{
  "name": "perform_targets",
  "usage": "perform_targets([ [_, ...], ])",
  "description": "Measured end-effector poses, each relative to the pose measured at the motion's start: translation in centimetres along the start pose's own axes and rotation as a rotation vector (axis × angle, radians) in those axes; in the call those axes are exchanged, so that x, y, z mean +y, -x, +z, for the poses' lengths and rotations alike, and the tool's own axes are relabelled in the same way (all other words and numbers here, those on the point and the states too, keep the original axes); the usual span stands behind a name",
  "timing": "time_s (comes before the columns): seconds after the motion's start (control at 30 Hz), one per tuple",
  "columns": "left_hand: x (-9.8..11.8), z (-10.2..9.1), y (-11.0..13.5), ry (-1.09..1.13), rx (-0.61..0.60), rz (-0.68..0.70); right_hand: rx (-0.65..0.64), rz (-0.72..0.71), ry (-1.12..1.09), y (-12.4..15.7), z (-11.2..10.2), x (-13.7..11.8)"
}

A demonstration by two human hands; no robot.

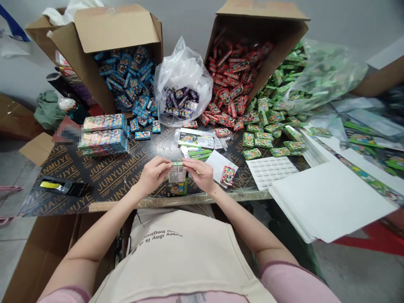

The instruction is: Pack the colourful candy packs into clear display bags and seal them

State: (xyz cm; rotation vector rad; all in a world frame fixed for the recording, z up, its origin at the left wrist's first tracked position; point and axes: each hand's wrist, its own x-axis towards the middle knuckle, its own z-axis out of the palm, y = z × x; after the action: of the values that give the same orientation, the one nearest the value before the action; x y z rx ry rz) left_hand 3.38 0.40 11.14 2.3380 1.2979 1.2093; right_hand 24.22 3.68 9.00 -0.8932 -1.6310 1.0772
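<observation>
Close to the table's front edge stands a small printed carton (176, 187), dark and green below with a pale panel above. My left hand (154, 176) pinches the left end of its top edge, fingers closed. At the right end of that same edge, my right hand (202, 173) grips with thumb and fingers together. The fingertips partly cover the carton's top. Just beyond my hands lie flat green-and-black printed cartons (197, 139). A small red packet (227, 174) rests on white paper (216, 162) right of my right hand.
Cardboard boxes hold blue packets (126, 80) and red packets (233, 75); a clear bag (186, 67) holds purple ones. Green packets (268, 126) spread at right, near a sticker sheet (269, 172) and white card sheets (331, 198). Stacked cartons (104, 134) and a black tool (59, 186) lie left.
</observation>
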Motion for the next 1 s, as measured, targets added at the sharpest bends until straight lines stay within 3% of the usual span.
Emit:
perform_targets([
  [0.17, 0.3, 0.2, 0.6, -0.083, -0.006, 0.099, -0.072, 0.048, -0.056, -0.3, -1.5, 0.5],
  [0.27, 0.6, -0.2, 0.5, -0.122, -0.081, 0.080, 0.158, 0.151, -0.006, -1.9, -4.3, 2.9],
  [0.37, 0.7, -0.5, 0.4, -0.167, -0.137, 0.099, 0.367, 0.187, 0.264, -2.7, -7.8, 6.5],
  [0.5, 1.0, 0.0, 0.7, -0.126, -0.065, 0.098, 0.337, 0.197, 0.667, -0.9, -12.6, 9.8],
  [0.63, 0.9, 1.0, 0.5, -0.044, 0.010, 0.034, 0.286, 0.275, 0.778, 2.2, -16.1, 10.6],
  [0.83, -0.3, 2.0, -0.4, -0.055, 0.057, 0.009, 0.084, 0.318, 0.782, 6.1, -17.1, 11.2],
  [1.0, -0.2, 2.1, -0.3, -0.050, 0.049, 0.008, 0.234, 0.319, 0.750, 5.7, -17.4, 13.0],
])
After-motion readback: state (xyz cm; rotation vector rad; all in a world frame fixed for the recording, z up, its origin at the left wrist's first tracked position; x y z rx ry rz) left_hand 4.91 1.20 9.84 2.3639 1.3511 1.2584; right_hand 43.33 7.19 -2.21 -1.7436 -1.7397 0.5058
